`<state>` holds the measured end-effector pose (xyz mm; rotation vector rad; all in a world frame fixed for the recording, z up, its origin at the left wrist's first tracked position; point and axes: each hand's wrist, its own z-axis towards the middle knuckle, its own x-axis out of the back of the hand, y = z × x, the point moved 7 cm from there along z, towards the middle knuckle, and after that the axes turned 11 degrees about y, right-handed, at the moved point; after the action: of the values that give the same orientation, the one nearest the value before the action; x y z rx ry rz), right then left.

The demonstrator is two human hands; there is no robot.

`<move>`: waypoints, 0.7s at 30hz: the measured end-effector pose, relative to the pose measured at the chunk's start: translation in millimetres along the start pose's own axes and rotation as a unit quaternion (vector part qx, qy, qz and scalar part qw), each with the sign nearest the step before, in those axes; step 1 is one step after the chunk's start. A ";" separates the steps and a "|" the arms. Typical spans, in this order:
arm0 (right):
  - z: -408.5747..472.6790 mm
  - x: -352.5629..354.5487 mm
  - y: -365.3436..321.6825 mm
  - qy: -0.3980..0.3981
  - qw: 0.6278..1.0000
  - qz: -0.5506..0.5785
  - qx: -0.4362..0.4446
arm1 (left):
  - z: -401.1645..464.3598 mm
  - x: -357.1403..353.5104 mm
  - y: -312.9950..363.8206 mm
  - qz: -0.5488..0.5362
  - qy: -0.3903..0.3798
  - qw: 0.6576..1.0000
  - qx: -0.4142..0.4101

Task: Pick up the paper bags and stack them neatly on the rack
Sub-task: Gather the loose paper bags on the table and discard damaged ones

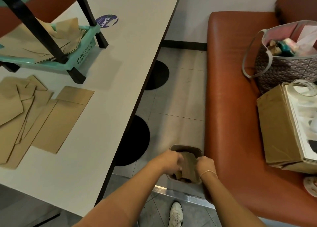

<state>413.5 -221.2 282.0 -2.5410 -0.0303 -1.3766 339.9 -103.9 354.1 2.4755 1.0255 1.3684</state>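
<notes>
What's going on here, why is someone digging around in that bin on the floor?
A person is bent over a bin on the floor between the table and an orange bench. Both the left hand and the right hand grip a brown paper bag at the bin's mouth. More flat paper bags lie spread on the table, and some already sit in the teal rack at its far end.

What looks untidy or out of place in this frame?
The paper bags on the rack lie crumpled and askew in the teal tray, not neatly stacked. The bags on the table are fanned out at mixed angles. Both hands, left hand and right hand, grip a bag over a floor bin.
</notes>
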 end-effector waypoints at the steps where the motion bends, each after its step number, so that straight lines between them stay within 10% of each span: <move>1: 1.7 -4.2 4.1 0.002 1.000 0.001 0.000 | -0.2 5.7 -5.4 -0.004 0.020 1.000 0.017; 21: -18.2 -15.8 15.6 -0.030 1.000 0.003 -0.009 | -12.9 31.1 -34.3 -0.079 0.122 0.986 0.088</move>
<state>391.9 -238.9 275.1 -2.5944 -0.0212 -1.3053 323.7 -61.1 369.0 2.3199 1.4186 1.6207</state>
